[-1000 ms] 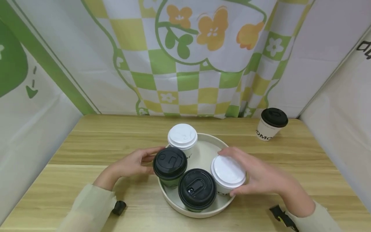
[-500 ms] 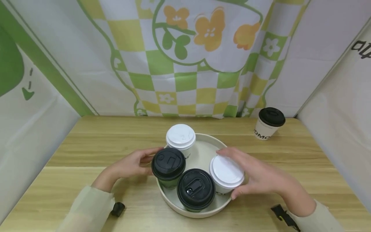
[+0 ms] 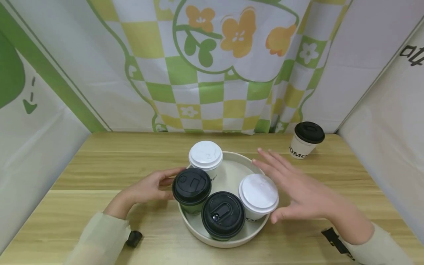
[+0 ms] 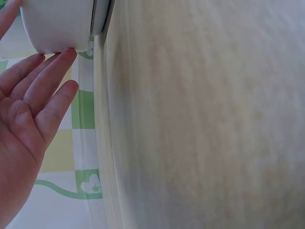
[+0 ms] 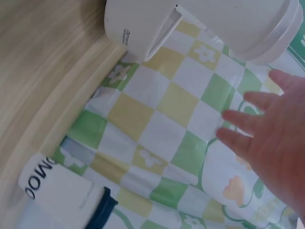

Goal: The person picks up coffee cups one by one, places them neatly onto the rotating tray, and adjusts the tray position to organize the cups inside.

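Observation:
A round cream tray (image 3: pixel 233 170) carries several lidded paper cups. White lids top the back cup (image 3: pixel 206 154) and the right cup (image 3: pixel 259 192); black lids top the left cup (image 3: pixel 191 187) and the front cup (image 3: pixel 223 216). My left hand (image 3: pixel 147 188) is at the tray's left side, partly hidden behind the left cup. In the left wrist view, its fairly straight fingers (image 4: pixel 50 81) touch the tray's outer wall (image 4: pixel 59 21). Just right of the right cup, my right hand (image 3: pixel 298 191) is spread and holds nothing; the right wrist view shows its fingers (image 5: pixel 238 119) apart from the cup (image 5: pixel 238 24).
Another paper cup (image 3: pixel 305 140) with a black lid stands at the table's back right. The wooden table (image 3: pixel 109 162) ends at a checkered, flowered cloth (image 3: pixel 212 92). White cloth walls rise on both sides.
My right hand has let go of the right white-lidded cup, spread its fingers and drawn off to the right. The left hand and the cups keep their places.

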Action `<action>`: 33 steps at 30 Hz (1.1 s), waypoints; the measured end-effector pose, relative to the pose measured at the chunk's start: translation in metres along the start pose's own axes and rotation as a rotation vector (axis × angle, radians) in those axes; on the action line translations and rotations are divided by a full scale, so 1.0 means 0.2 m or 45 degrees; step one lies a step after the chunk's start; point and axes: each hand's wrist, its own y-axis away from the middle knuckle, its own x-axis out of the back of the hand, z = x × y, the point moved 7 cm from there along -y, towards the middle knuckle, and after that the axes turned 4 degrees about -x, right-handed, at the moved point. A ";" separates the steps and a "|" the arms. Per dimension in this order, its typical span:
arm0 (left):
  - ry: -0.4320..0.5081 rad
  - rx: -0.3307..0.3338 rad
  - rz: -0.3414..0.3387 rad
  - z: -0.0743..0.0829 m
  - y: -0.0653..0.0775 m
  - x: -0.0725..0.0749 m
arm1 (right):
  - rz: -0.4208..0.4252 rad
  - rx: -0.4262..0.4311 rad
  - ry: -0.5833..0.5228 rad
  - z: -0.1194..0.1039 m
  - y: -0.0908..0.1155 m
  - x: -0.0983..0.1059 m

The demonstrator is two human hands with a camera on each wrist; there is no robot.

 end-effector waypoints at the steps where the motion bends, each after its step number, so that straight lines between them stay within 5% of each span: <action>1: -0.002 -0.002 0.001 0.00 0.00 0.00 | 0.004 -0.009 0.031 0.00 0.00 0.01; 14: 0.004 0.001 -0.006 0.00 0.00 0.00 | -0.009 -0.201 0.329 0.13 -0.01 0.07; 33: -0.014 0.006 0.001 -0.01 0.01 0.00 | -0.058 -0.391 0.368 0.37 -0.02 0.14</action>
